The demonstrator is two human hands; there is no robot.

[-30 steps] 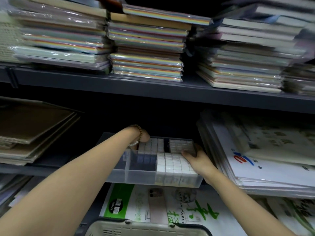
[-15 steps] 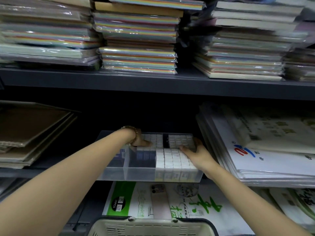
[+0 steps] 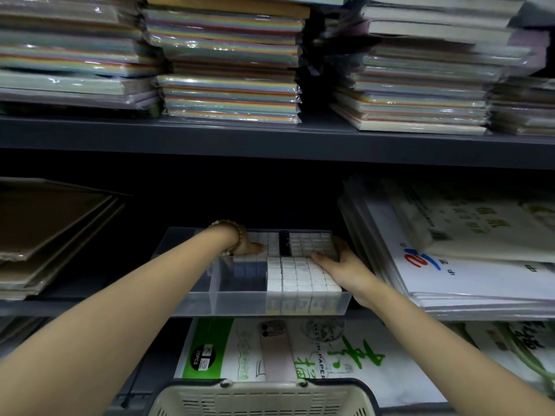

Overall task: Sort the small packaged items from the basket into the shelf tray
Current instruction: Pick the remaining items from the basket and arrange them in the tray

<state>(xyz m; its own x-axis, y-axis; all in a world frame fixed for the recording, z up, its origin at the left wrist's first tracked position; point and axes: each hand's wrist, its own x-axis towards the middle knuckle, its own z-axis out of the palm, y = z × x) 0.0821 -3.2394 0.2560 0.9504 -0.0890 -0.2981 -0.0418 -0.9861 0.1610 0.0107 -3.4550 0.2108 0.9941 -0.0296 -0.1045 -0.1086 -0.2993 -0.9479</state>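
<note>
A clear plastic tray with dividers sits on the middle shelf, packed on its right side with rows of small white packaged items. My left hand, a bead bracelet on its wrist, reaches into the tray's back middle and touches the packets there; its fingers are mostly hidden. My right hand lies on the packets at the tray's right side, fingers stretched across them, thumb by the right wall. The beige basket shows only its rim at the bottom edge.
Stacks of wrapped coloured paper fill the upper shelf. Brown cardboard sheets lie left of the tray, large white paper packs right of it. Sketch paper packs lie on the shelf below.
My left hand has shifted slightly deeper and right among the back packets. My right hand has slid a little forward along the right rows. The view has tilted down a bit.
</note>
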